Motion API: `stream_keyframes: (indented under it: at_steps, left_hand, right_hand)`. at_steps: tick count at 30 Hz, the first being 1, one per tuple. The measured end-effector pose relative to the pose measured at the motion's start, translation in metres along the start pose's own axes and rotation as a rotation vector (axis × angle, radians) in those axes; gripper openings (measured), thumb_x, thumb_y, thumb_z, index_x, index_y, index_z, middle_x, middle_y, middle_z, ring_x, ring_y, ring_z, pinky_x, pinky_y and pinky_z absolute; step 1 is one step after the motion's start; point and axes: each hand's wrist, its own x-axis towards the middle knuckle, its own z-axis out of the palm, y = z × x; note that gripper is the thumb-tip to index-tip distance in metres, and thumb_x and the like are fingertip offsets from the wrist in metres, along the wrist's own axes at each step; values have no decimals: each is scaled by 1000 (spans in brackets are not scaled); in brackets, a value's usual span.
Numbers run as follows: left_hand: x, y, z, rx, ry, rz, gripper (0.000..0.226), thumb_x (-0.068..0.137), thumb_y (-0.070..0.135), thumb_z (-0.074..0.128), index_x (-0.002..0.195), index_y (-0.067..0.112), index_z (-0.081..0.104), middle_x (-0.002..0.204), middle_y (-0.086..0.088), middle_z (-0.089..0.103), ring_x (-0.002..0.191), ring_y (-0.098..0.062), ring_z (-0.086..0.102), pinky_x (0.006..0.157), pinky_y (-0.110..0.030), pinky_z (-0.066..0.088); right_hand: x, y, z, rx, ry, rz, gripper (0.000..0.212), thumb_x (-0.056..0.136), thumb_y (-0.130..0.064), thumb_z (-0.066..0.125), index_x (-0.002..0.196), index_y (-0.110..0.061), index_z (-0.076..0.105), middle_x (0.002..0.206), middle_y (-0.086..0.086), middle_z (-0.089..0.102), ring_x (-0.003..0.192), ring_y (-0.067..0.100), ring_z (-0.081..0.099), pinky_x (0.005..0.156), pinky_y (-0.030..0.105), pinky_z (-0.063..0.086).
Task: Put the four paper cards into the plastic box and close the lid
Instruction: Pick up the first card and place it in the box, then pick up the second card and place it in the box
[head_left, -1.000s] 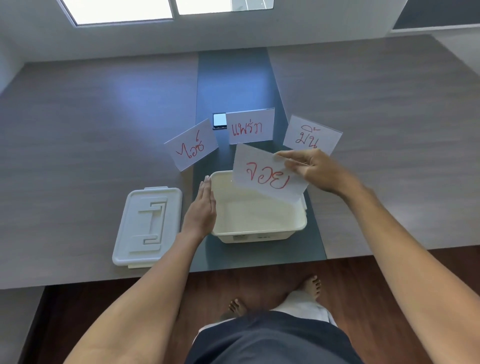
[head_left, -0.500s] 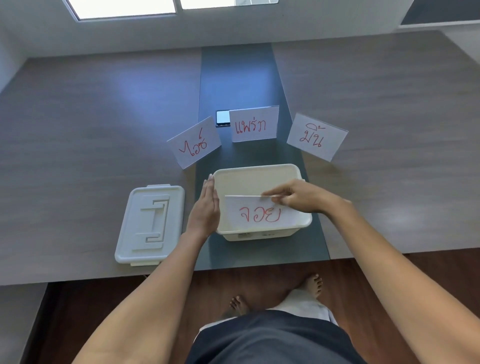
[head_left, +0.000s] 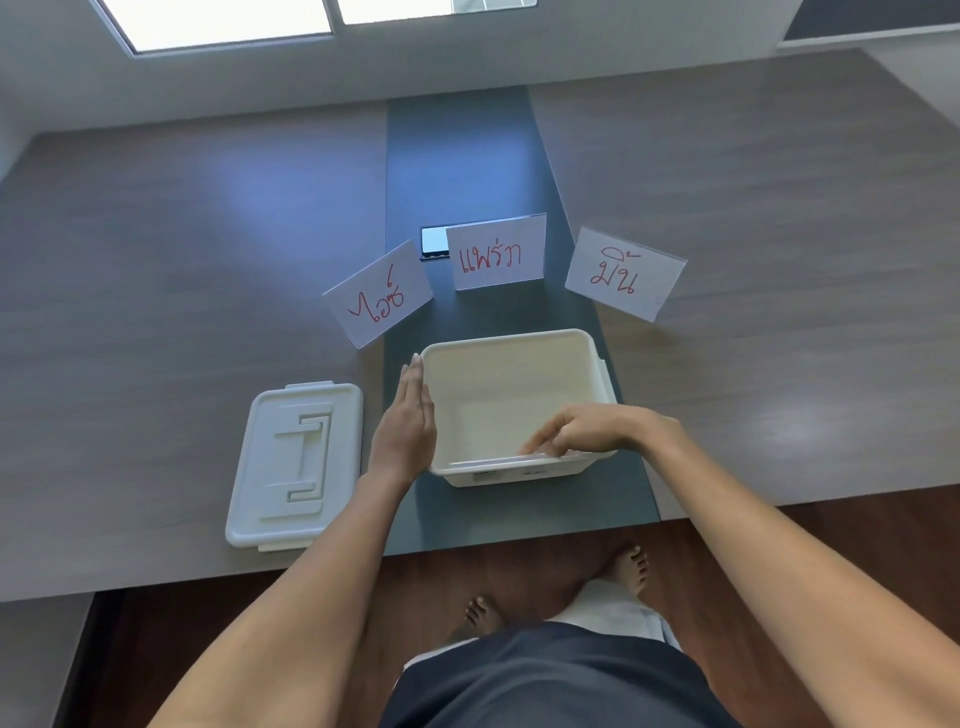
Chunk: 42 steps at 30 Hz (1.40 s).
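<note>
The open white plastic box sits on the dark centre strip of the table. My right hand reaches over its near wall, fingers pinched on the top edge of a paper card that stands inside against that wall, mostly hidden. My left hand lies flat against the box's left side, holding nothing. Three more white cards with red writing stand beyond the box: the left card, the middle card and the right card. The white lid lies flat to the left of the box.
A dark phone lies behind the middle card. The table's near edge runs just below the box and lid. My bare feet stand on the wooden floor under it.
My right hand carried the fourth card from above the box down into it, lowering it along the near wall until only its top edge shows. My left hand stayed on the box.
</note>
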Motion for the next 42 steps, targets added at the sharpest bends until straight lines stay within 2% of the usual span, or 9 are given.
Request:
stream_keyframes:
  at_steps: [3,8,12,20,28,32,34,37,42]
  left_hand:
    - [0,0,0,1,2,2,51,108,30,20,159,24,13,166,13,12,152,-6,11,109,-22,20]
    - [2,1,0,7,15,2,51,108,32,19,158,24,14,166,13,14,153,-5,10,111,-23,20]
    - [4,1,-1,3,9,-2,51,108,34,20,158,26,14,166,14,14,152,-6,12,111,-24,21]
    - [6,-1,1,38,7,-1,51,108,31,19,158,28,13,164,19,12,148,4,8,112,-24,24]
    - [7,-4,3,45,-8,-1,51,108,31,19,158,29,12,164,19,12,150,3,8,115,-19,17]
    - [8,-8,4,55,-16,0,51,108,32,18,158,29,11,164,20,10,151,2,7,114,-16,15]
    - [8,-9,4,53,-22,5,51,108,32,18,158,29,10,164,21,9,151,3,7,112,-12,13]
    - [9,-10,4,51,-30,10,51,108,31,18,158,29,10,164,20,9,151,3,6,109,-5,10]
    - [10,-12,5,40,-32,21,51,108,34,16,158,29,10,164,20,9,151,3,5,117,-17,13]
  right_hand:
    - [-2,-4,-9,52,65,-55,34,92,-23,56,122,-31,70,126,-11,68,119,9,59,112,30,37]
    - [-1,-7,-41,148,484,-237,32,96,-10,51,120,-22,70,115,-8,73,107,6,68,102,35,51]
    - [1,-9,-73,185,715,-283,30,100,-18,54,127,-20,67,127,-4,68,118,11,63,105,30,47]
    - [52,34,-144,-187,891,-19,54,99,-21,47,152,-26,38,166,3,13,153,27,12,121,44,10]
    - [79,87,-176,-269,949,285,74,95,-26,49,158,-23,10,166,14,-9,153,34,0,122,46,3]
    - [82,102,-178,-271,920,357,75,97,-25,50,158,-14,8,160,22,14,149,39,14,122,44,9]
    - [80,103,-180,-325,984,336,72,94,-19,53,156,-10,17,142,23,33,132,41,35,112,44,22]
    - [80,104,-182,-422,1005,337,64,90,-11,56,149,-7,31,128,22,41,114,41,43,99,43,31]
    - [75,97,-185,-481,983,336,35,86,-3,58,121,-5,53,117,22,51,106,40,50,92,44,38]
